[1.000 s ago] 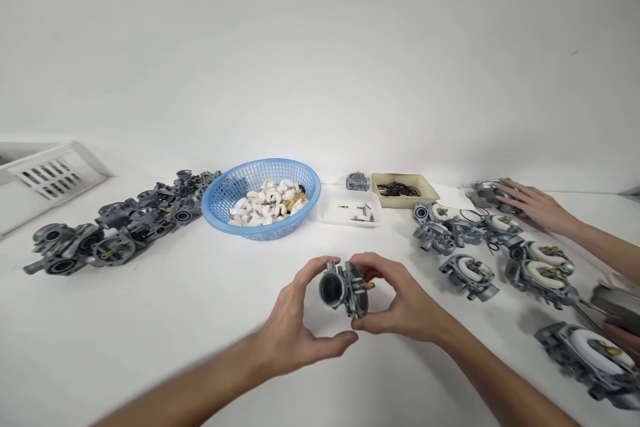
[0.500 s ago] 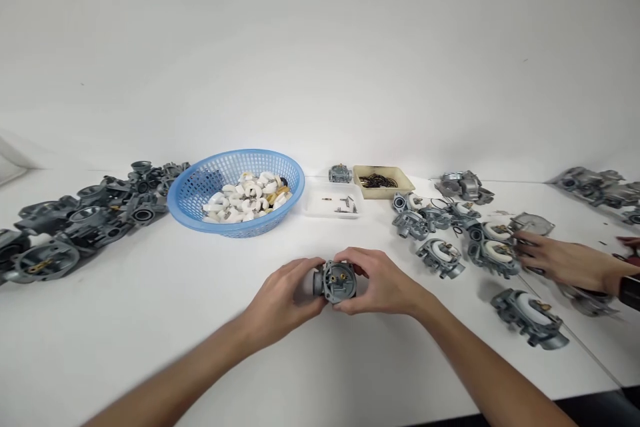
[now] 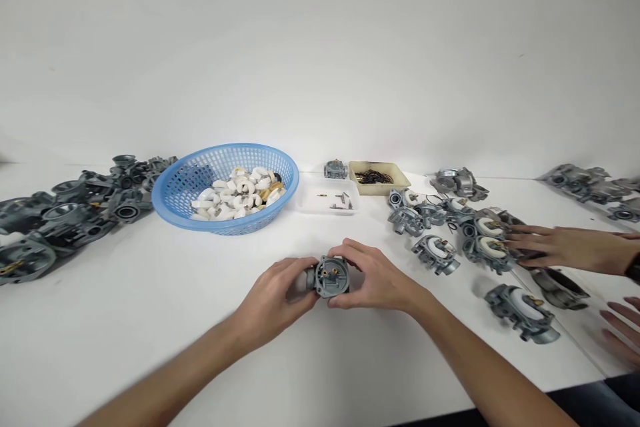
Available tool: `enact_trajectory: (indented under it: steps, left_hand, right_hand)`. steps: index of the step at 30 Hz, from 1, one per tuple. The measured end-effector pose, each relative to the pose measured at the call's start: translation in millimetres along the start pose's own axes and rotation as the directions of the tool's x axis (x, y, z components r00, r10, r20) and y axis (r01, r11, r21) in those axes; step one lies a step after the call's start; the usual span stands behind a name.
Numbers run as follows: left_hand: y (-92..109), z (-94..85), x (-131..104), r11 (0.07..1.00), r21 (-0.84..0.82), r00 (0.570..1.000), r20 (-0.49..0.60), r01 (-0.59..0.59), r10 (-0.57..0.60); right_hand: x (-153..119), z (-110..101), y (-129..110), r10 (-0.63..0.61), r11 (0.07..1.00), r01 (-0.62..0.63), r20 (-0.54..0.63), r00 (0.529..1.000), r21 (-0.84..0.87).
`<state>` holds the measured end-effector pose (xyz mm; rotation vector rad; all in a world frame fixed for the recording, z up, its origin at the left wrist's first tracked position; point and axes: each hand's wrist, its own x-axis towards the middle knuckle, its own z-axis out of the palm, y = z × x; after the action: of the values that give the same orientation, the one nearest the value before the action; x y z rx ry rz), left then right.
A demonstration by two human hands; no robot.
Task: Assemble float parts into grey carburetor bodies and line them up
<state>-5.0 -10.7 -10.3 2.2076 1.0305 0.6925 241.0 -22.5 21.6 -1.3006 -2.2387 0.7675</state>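
Between my hands, low over the white table [image 3: 200, 340], is a grey metal carburetor body [image 3: 333, 278] with its open bowl side facing up and two brass jets showing inside. My left hand [image 3: 274, 293] grips its left end, thumb in front and fingers behind. Around its right side curl the thumb and fingers of my right hand [image 3: 373, 278]. No white float sits in this body. Beyond it stands a clear plastic tray [image 3: 307, 200] with small pins and a brass piece. The underside of the carburetor body is hidden.
A blue basket [image 3: 163, 203] of white floats stands behind left, beside a pile of carburetor bodies [image 3: 75, 213]. Carburetors with floats [image 3: 523, 310] lie at right. A yellowish tray [image 3: 405, 181] holds black rings. A co-worker's hands [image 3: 575, 247] reach in from the right.
The view has shifted slightly. My hands still hold the carburetor body, now tilted a little differently. At right, the co-worker's hand has flattened over the parts and a second hand shows more, fingers spread.
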Motion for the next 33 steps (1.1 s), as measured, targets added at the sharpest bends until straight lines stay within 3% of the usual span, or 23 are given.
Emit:
enact_trajectory:
  steps: [8,17,25,33]
  left_hand:
    - [5.6,-4.1,0.3,0.999,-0.026,1.0,0.004,0.021,-0.021]
    - [10.0,-5.8,-1.1,0.999,-0.008,0.999,0.024,0.038,-0.038]
    - [16.4,-16.1,-2.6,0.992,0.095,0.994,0.064,0.078,-0.084]
    - [6.9,-6.7,-0.9,0.994,0.105,0.996,0.077,0.029,-0.037]
  right_hand:
    - [-3.0,-3.8,2.7,0.012,1.0,-0.012,0.053,0.999,-0.006]
    - [-3.0,-2.2,11.2,-0.046,0.999,0.046,0.007,0.999,-0.013]
    - [-8.1,-35.6,19.5,0.126,0.989,-0.123,0.026,0.992,-0.08]
    - [-4.5,-17.9,8.0,0.098,0.995,-0.101,0.12,0.988,0.018]
